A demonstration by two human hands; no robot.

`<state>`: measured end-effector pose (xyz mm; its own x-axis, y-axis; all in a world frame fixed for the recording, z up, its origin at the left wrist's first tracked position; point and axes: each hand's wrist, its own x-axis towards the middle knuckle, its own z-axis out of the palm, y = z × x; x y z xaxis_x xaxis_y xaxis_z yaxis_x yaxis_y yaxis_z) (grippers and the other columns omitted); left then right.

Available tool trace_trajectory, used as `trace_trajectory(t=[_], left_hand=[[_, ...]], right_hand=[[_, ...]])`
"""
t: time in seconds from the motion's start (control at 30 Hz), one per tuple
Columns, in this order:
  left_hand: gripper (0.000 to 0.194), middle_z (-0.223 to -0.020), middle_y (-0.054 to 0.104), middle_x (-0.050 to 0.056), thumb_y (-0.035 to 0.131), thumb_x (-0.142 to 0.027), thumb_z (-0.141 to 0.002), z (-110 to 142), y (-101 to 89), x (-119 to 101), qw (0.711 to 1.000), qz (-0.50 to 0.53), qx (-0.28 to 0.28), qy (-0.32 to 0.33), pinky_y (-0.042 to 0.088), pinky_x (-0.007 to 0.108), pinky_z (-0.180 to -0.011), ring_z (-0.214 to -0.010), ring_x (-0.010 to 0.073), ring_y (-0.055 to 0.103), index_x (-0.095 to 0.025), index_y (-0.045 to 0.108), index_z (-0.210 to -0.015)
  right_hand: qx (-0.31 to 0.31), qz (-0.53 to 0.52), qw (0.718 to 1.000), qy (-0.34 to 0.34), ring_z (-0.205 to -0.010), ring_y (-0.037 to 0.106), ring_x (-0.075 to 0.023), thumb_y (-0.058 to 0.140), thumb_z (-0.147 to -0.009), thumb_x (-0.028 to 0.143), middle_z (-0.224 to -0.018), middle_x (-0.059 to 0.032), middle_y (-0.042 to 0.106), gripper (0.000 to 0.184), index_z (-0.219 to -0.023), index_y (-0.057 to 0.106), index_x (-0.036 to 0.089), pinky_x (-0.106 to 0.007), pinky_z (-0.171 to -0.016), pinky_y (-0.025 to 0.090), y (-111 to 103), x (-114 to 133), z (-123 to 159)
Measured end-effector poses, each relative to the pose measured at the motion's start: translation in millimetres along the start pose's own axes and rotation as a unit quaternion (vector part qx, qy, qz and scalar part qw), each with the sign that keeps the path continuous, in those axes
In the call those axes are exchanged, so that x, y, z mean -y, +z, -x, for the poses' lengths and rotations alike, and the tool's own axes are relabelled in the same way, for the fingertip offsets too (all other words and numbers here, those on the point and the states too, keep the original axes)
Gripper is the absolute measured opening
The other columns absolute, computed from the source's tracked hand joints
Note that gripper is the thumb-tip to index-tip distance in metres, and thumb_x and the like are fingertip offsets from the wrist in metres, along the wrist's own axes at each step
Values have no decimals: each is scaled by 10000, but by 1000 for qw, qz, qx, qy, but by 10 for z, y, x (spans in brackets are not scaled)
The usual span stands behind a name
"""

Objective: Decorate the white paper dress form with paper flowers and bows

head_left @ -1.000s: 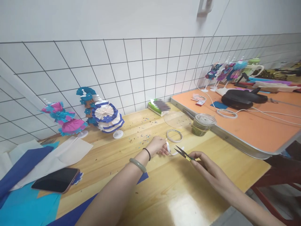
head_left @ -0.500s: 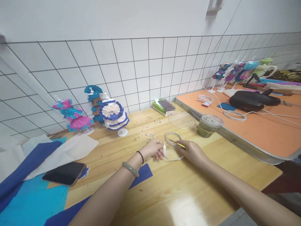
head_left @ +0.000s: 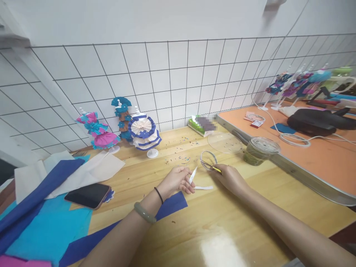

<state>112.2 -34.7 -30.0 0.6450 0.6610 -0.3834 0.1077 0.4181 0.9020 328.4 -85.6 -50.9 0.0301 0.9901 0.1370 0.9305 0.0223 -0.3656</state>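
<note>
My left hand [head_left: 176, 180] pinches a short strip of white tape [head_left: 192, 175] just above the wooden table [head_left: 222, 230]. My right hand [head_left: 229, 177] is closed on small yellow-handled scissors [head_left: 210, 167], whose blades point left over a roll of white tape [head_left: 208, 159] lying on the table. A second cut piece of white tape [head_left: 203, 187] lies flat between the two hands. A green bangle and a black band sit on my left wrist.
Paper dolls [head_left: 143, 129] stand by the tiled wall. A phone [head_left: 89, 195] rests on blue and white paper sheets [head_left: 47, 226] at left. A clear lid [head_left: 224, 142], a plastic cup [head_left: 260, 150] and a tissue pack [head_left: 203, 124] lie behind. An orange table [head_left: 314, 155] adjoins right.
The scissors moved from in front of the tape loop to the roll and cut it. The strip in my left hand now hangs free, and a separate piece lies on the table.
</note>
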Motion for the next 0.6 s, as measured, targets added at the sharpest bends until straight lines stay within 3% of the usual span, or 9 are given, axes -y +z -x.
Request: trace_trajectory(t=[0.2, 0.37, 0.5, 0.6], left_hand=[[319, -574, 623, 57, 497, -445, -799, 390, -143, -42, 1000, 1, -5, 6, 450, 198, -393, -445, 139, 606, -127, 490, -775], [317, -613, 632, 64, 550, -409, -785, 760, -387, -116, 999, 14, -10, 32, 453, 193, -431, -472, 113, 597, -100, 542, -713], [221, -631, 625, 35, 654, -304, -728, 927, -612, -84, 996, 66, -22, 57, 448, 182, -477, -491, 80, 569, -99, 579, -760], [251, -651, 627, 25, 704, -246, -684, 974, -746, 25, 992, 104, -37, 54, 449, 183, -526, -522, 71, 566, -104, 598, -862]], right_hand=[[1, -52, 998, -38, -796, 644, -229, 436, -832, 349, -909, -69, 701, 260, -872, 656, 217, -257, -634, 435, -83, 184, -23], [19, -86, 992, -89, -794, 643, -227, 454, -822, 297, -898, -64, 702, 231, -905, 648, 205, -264, -653, 438, -98, 396, -164], [39, -95, 987, -122, -799, 640, -214, 456, -821, 264, -912, -54, 697, 223, -927, 645, 212, -250, -653, 434, -15, 585, -371], [56, -85, 984, -144, -840, 631, -212, 452, -823, 240, -943, -58, 690, 230, -941, 647, 210, -245, -679, 428, 100, 715, -530]])
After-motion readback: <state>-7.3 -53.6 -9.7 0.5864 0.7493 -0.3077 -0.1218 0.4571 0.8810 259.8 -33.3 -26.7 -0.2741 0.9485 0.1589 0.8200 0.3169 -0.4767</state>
